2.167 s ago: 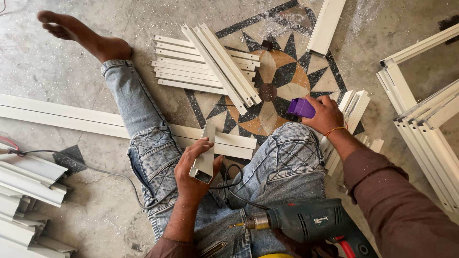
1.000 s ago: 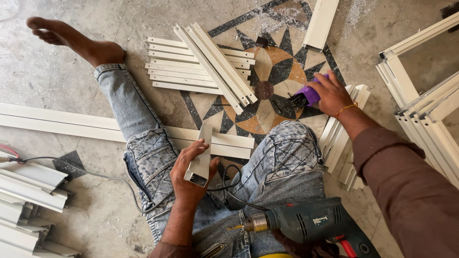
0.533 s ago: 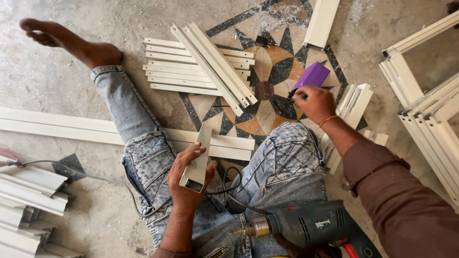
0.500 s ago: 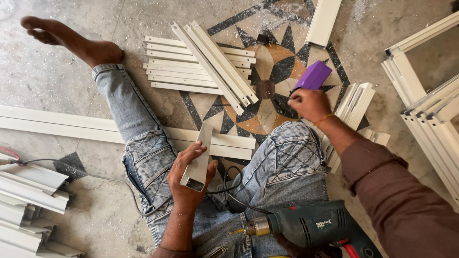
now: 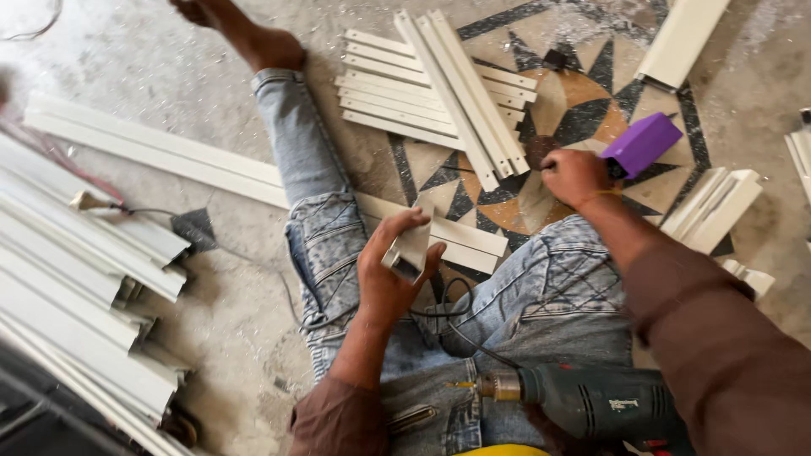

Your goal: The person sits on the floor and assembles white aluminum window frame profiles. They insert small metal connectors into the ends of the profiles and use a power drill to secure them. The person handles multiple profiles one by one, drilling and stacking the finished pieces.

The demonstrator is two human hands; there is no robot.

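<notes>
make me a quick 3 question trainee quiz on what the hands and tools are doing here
1. True or false: the left hand grips a short pale bracket piece.
2. What does the right hand hold? A) purple box B) hammer C) tape roll
3. Where does the power drill lie?

Key
1. True.
2. A, the purple box.
3. Across the person's lap, with no hand on it.

One view only, from a camera on the person's head, looking steeply down at the floor over their own lap. The patterned floor inlay sits in the upper middle of the frame. Nearer the camera than the inlay lie the jeans-clad legs and a drill at the bottom edge, close and large.
</notes>
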